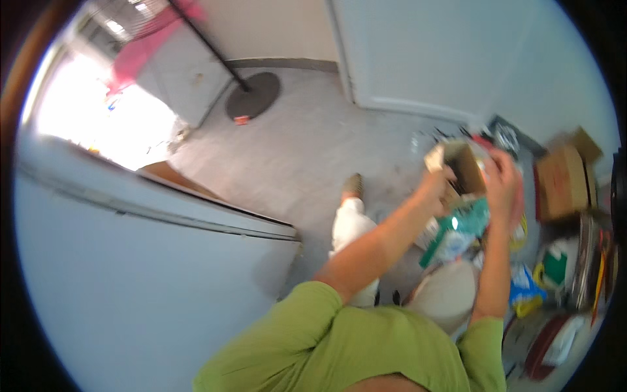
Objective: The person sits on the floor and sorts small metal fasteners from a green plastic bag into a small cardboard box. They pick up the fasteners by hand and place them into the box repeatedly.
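Note:
A small open cardboard box (472,169) is held up at the right of the head view, its dark inside facing me. My left hand (437,188) grips its left wall and flap, the fingers at the opening. At the box's right side is my right hand (500,174), with its fingers bent against or close to the edge; blur hides the exact contact. Just below the box lies a green and clear plastic package (463,223). Something pink and round shows partly behind my right hand.
A larger cardboard box (563,183) stands by the wall at right. Below it are a blue and yellow bag (526,289) and assorted items. A fan's round black base (253,96) rests on the grey floor. A pale blue door or panel (147,284) fills the lower left.

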A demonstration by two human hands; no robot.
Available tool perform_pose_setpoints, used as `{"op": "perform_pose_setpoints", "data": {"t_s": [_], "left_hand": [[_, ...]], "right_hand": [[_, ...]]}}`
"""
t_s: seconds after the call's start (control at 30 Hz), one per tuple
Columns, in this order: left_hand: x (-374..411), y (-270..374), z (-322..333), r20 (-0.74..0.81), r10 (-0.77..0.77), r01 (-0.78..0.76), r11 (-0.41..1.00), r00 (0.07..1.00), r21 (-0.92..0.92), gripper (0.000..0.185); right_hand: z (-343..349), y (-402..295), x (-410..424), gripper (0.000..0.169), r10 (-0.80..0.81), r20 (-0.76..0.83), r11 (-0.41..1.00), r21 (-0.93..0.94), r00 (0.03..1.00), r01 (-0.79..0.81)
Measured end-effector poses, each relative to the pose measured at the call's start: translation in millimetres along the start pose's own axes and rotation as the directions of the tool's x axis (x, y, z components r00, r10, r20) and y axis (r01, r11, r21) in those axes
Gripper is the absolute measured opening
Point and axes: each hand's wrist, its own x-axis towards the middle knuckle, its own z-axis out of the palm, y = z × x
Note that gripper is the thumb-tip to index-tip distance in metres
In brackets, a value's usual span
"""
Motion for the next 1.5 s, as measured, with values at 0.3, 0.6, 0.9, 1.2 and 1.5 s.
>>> {"op": "perform_pose_setpoints", "data": {"t_s": [0.3,0.6,0.9,1.2,1.5], "left_hand": [[-17,10,8,0.033,-0.042,0.039,0.995,0.999,0.093,0.046],[-11,8,2,-0.014,-0.02,0.021,0.999,1.0,0.05,0.046],[-14,11,4,0.026,-0.067,0.065,0.996,0.997,0.055,0.045],[-14,18,2,0.005,0.023,-0.023,0.999,1.0,0.026,0.051],[-11,23,-5,0.002,-0.004,0.004,1.0,1.0,0.012,0.05]], "right_hand": [[8,78,3,0.013,0.082,-0.096,0.984,0.165,0.992,-0.065],[-9,135,-11,0.022,0.353,-0.091,0.902,0.297,0.931,-0.313],[-37,245,-65,0.021,0.468,0.019,0.661,-0.671,0.884,-0.336],[-30,243,-60,0.027,0.609,0.041,0.429,-0.857,0.792,-0.285],[-8,204,-56,0.022,0.615,0.025,0.395,-0.875,0.788,-0.281]]}}
